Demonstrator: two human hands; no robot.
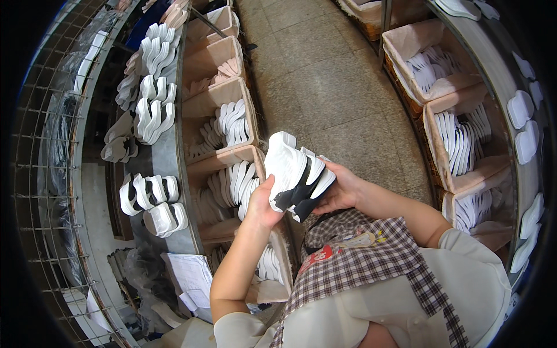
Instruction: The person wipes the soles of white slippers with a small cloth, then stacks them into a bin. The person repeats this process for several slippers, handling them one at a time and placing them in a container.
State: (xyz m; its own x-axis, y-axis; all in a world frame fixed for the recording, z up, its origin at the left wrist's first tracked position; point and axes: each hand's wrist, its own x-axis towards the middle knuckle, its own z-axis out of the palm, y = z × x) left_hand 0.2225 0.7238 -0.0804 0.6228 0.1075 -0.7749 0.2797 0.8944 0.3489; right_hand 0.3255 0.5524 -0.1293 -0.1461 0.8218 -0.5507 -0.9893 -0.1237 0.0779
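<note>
Between my two hands I hold a stack of white shoe soles (pixel 287 165) with black parts at the end nearer me. My left hand (pixel 264 203) grips the stack's left side, thumb lying on the white face. Around the right side closes my right hand (pixel 342 188), its fingers partly hidden behind the soles. The stack is tilted, above the nearer end of the aisle. To the left, white-and-black soles (pixel 149 191) sit in a group on a metal shelf (pixel 194 239), with a smaller group of white soles (pixel 166 219) beside them.
Cloth-lined baskets (pixel 255 124) of white and pink soles line the left of the tiled aisle (pixel 325 75); more lined baskets (pixel 426 116) stand on the right. Wavy stacks of white soles (pixel 155 110) stand farther up the shelf. Papers (pixel 188 278) lie nearer me; wire mesh (pixel 49 145) borders the far left.
</note>
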